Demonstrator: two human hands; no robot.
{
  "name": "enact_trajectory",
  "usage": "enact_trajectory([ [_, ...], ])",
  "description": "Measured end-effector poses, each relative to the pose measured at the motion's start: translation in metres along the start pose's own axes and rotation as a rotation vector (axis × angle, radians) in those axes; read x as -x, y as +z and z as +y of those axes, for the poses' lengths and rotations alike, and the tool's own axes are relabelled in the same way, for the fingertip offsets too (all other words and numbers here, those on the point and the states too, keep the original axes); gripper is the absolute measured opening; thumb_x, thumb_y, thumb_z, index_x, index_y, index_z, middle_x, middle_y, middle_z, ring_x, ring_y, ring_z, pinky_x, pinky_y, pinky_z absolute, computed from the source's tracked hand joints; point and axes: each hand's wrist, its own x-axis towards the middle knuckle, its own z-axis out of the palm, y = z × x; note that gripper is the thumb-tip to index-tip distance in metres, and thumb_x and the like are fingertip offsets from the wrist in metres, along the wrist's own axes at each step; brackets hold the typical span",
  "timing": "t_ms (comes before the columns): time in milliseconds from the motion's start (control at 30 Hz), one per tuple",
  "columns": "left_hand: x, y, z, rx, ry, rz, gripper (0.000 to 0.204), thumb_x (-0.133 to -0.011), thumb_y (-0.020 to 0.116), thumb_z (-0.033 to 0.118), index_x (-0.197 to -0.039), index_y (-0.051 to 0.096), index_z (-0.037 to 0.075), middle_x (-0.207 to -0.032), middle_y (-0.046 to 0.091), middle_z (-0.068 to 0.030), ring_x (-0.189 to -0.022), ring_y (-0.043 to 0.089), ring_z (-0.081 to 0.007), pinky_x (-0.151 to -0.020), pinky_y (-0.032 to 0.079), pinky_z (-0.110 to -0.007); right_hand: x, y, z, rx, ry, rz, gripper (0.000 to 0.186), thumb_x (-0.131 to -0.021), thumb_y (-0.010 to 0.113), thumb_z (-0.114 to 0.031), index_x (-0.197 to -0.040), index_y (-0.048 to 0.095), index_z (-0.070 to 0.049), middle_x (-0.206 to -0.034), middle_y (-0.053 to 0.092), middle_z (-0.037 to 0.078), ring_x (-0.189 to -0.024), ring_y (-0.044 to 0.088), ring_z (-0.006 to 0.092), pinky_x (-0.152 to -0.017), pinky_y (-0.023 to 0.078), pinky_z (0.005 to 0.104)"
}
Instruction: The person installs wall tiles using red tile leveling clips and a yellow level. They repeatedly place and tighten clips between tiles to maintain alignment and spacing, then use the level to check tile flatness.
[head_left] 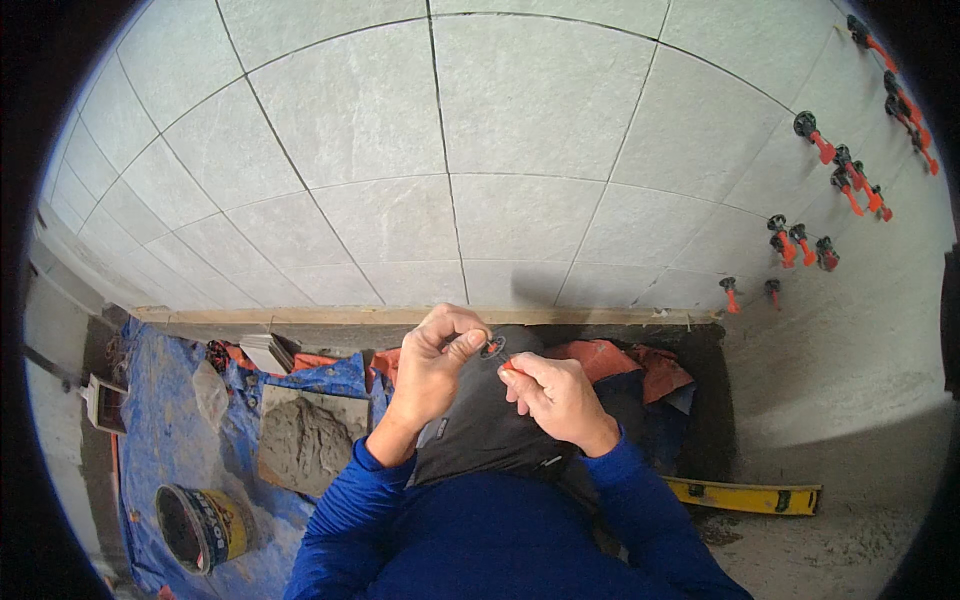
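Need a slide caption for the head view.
Left hand and right hand pinch a small black-and-red tile-levelling clip before a grey tiled wall.

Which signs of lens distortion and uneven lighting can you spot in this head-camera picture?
Head view: the grout lines of the grey tiled wall bow toward the rim, corners are black vignette, light falls soft and even on the tiles, a dim shadow lies below the wooden batten, and both hands are sharp.

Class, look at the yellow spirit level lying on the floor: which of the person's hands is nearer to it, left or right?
Right. The right hand is up and to the left of the yellow spirit level, on the level's side of the body. The left hand is farther left, beyond the right hand.
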Motion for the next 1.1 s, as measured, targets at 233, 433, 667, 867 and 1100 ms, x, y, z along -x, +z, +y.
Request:
enact_trajectory([
  [233, 0.01, -0.006, -0.014, -0.122, -0.282, 0.058, 0.017, -0.101, 0.064, 0.016, -0.098, 0.07, 0.0, -0.102, 0.069, -0.0078, -0.099, 0.064, -0.0198, -0.084, 0.052, -0.033, -0.002, 0.004, 0.013, -0.024, 0.108, 0.021, 0.022, -0.1, 0.065, -0.016, -0.113, 0.069, 0.001, -0.082, 0.072, 0.012, -0.066, 0.069, 0.0166, -0.062, 0.056, 0.0304],
  [433, 0.064, -0.078, -0.071, 0.968, -0.318, 0.395, 0.022, -0.107, 0.049, 0.022, -0.112, 0.063, 0.006, -0.119, 0.068, -0.0139, -0.092, 0.067, -0.0235, -0.089, 0.059, -0.043, -0.003, -0.01, 0.031, 0.122, 0.194, 0.022, 0.024, -0.094, 0.068, -0.008, -0.116, 0.07, 0.002, -0.092, 0.073, 0.011, -0.073, 0.067, 0.0144, -0.067, 0.055, 0.0298],
  [667, 0.21, -0.286, -0.128, 1.147, 0.031, 1.257, 0.033, -0.109, 0.041, 0.025, -0.112, 0.054, -0.005, -0.107, 0.064, -0.0181, -0.102, 0.065, -0.0325, -0.096, 0.056, -0.048, -0.001, -0.043, 0.06, 0.151, 0.265, 0.122, 0.025, -0.099, 0.064, -0.008, -0.12, 0.068, 0.004, -0.089, 0.069, 0.006, -0.067, 0.058, 0.0103, -0.062, 0.049, 0.0273],
  [867, 0.384, -0.465, -0.01, 1.359, 0.714, 1.05, 0.068, -0.098, 0.055, 0.048, -0.14, 0.043, -0.005, -0.143, 0.051, -0.0224, -0.128, 0.052, -0.0353, -0.115, 0.039, -0.042, 0.0, -0.061, 0.073, 0.131, 0.266, 0.15, 0.026, -0.102, 0.061, -0.01, -0.123, 0.065, 0.005, -0.087, 0.068, 0.006, -0.065, 0.056, 0.0091, -0.059, 0.047, 0.0244],
  [1100, 0.329, -0.368, -0.13, 0.656, -0.056, 1.508, 0.075, -0.104, 0.048, 0.055, -0.153, 0.038, -0.001, -0.157, 0.041, -0.0196, -0.143, 0.041, -0.0381, -0.116, 0.037, -0.051, -0.001, -0.082, 0.067, 0.136, 0.273, 0.511, 0.021, -0.101, 0.065, -0.011, -0.114, 0.069, 0.004, -0.094, 0.07, 0.005, -0.08, 0.064, 0.0099, -0.064, 0.054, 0.0248],
])
